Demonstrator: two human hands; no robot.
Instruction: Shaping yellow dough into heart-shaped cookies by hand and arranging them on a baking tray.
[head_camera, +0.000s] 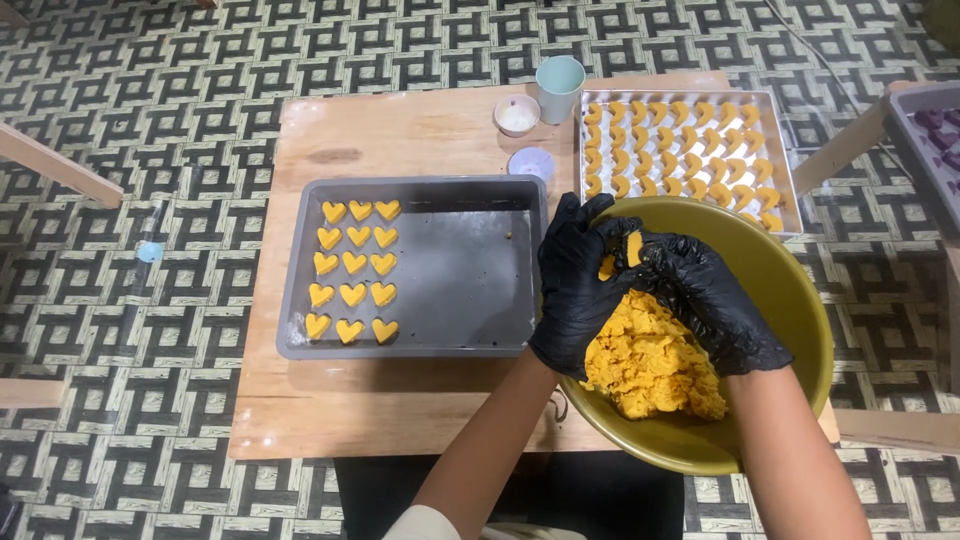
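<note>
My left hand (578, 285) and my right hand (703, 300), both in black gloves, met over the near-right corner of the table (400, 400), above the big olive-yellow bowl (790, 300). Between them they pinched a small piece of orange dough (632, 248), fingers curled close around it, left hand pressed against it from the left and right hand wrapped over it from the right. The main lump of dough (650, 365) lay in the bowl just under my wrists. To the left sat a grey baking tray (450, 270), with yellow heart shapes (353, 290) set in three neat columns at its left end. Beyond the bowl, a shiny metal tray (785, 170) held rows of orange crescents (680, 140); the bowl's rim hid its near corner. At the far edge stood a pale green cup (559, 86), a small pink dish of white powder (517, 114) and a round lilac lid (531, 162). Another grey tray (935, 130) with purple pieces showed at far right.
</note>
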